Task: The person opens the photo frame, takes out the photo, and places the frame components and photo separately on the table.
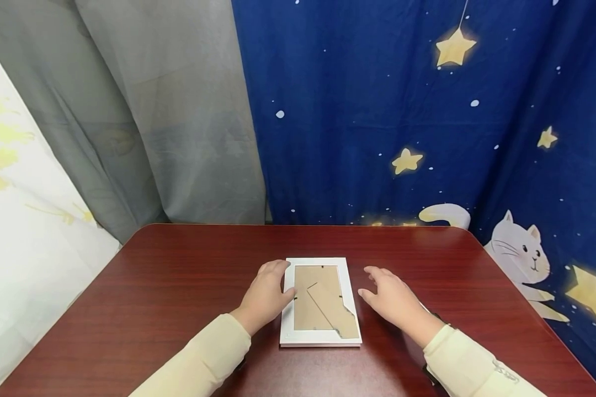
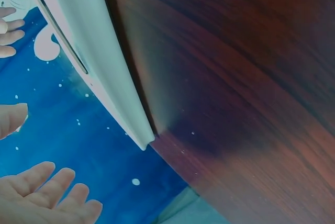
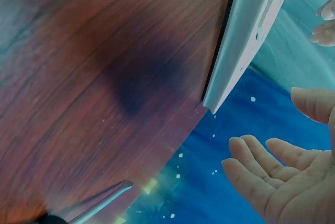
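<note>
A white picture frame (image 1: pixel 354 325) lies back up on the table, its brown backing board (image 1: pixel 310 314) showing. The board's lower right part overlaps the white border, and a slanting line crosses it. My left hand (image 1: pixel 264 295) hovers at the frame's left edge, fingers loosely extended; in the left wrist view the fingers (image 2: pixel 49 190) are apart from the frame's side (image 2: pixel 84 35). To the right of the frame, my right hand (image 1: pixel 391 295) is held in the air with nothing in it. The right wrist view shows its fingers (image 3: pixel 261 166) spread and relaxed, away from the frame (image 3: pixel 243 41).
Beneath the right forearm, a thin pale-edged object (image 3: pixel 104 201) lies on the table, mostly hidden; its kind is unclear. The reddish-brown table (image 1: pixel 179 275) ends at a far edge against a grey curtain (image 1: pixel 193 138) and a blue starry curtain (image 1: pixel 347 138).
</note>
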### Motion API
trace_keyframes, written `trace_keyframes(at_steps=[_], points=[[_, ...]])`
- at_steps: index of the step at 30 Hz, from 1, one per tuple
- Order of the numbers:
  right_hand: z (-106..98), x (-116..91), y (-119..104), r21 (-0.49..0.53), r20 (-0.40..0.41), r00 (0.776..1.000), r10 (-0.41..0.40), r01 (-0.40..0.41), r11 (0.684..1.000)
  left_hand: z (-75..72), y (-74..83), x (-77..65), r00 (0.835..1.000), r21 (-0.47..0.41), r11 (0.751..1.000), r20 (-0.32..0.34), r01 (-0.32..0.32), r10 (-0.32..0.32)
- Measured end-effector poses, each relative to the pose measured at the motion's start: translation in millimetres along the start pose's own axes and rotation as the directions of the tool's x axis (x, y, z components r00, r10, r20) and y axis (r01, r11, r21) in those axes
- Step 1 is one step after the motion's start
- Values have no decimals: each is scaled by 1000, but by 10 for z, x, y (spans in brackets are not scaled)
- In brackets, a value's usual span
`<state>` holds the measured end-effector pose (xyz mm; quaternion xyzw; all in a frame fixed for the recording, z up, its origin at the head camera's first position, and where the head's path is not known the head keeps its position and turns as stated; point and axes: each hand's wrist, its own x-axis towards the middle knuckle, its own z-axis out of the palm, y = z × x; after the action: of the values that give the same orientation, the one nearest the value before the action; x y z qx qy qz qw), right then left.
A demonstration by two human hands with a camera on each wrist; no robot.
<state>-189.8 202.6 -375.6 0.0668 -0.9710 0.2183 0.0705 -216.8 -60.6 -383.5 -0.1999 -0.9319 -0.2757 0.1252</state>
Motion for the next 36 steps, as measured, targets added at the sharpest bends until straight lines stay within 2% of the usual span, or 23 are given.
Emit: trace_keyframes(at_steps=[3, 8, 25, 36], points=[[-24, -35, 17, -32, -7, 1000, -5, 5, 999, 7, 21, -16, 999, 15, 999, -21, -49, 50], [-83, -114, 33, -77, -31, 999, -17, 14, 997, 0, 74, -50, 997, 30, 996, -19, -79, 80], [-171, -279, 181, -137, -70, 998, -4, -5, 991, 27, 218, -125, 997, -21, 997, 18, -69, 70], [-228, -341, 344, -168, -71, 997, -11, -1, 986, 105, 307, -165, 992, -3, 992, 5, -128, 128]])
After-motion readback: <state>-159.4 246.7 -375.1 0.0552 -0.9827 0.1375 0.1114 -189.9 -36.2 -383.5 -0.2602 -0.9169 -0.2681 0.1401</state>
